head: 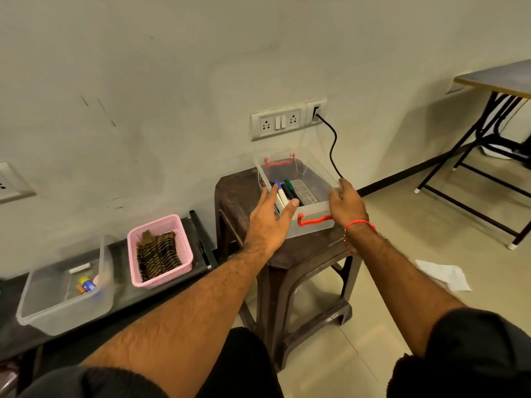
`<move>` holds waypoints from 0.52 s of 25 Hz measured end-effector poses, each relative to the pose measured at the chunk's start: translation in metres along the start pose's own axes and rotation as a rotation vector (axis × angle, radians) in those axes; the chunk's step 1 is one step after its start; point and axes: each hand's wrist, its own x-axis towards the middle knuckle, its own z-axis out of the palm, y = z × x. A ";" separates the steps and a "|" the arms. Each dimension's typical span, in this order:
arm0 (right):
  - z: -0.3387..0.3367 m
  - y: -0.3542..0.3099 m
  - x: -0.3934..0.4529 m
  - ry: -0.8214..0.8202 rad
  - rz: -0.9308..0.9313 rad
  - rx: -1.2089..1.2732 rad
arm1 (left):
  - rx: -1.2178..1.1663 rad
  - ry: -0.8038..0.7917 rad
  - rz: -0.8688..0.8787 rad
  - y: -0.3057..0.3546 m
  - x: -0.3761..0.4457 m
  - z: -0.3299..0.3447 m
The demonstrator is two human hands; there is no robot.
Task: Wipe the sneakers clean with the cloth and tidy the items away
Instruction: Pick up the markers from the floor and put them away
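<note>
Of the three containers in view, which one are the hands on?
The clear box with red handles on the brown stool, holding markers. Both the left hand and right hand touch it; the pink basket and the plain clear tub sit untouched.

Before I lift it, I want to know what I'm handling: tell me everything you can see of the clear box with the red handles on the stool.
The clear box is a see-through plastic tub with no lid on and a red handle at each end. It sits upright on the dark brown stool by the wall. Inside lie markers with blue, black and green caps. The left hand rests open against its near left side; the right hand grips its right rim.
</note>
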 end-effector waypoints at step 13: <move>0.004 0.002 0.020 -0.067 -0.070 0.124 | -0.005 -0.022 -0.054 -0.008 -0.007 -0.010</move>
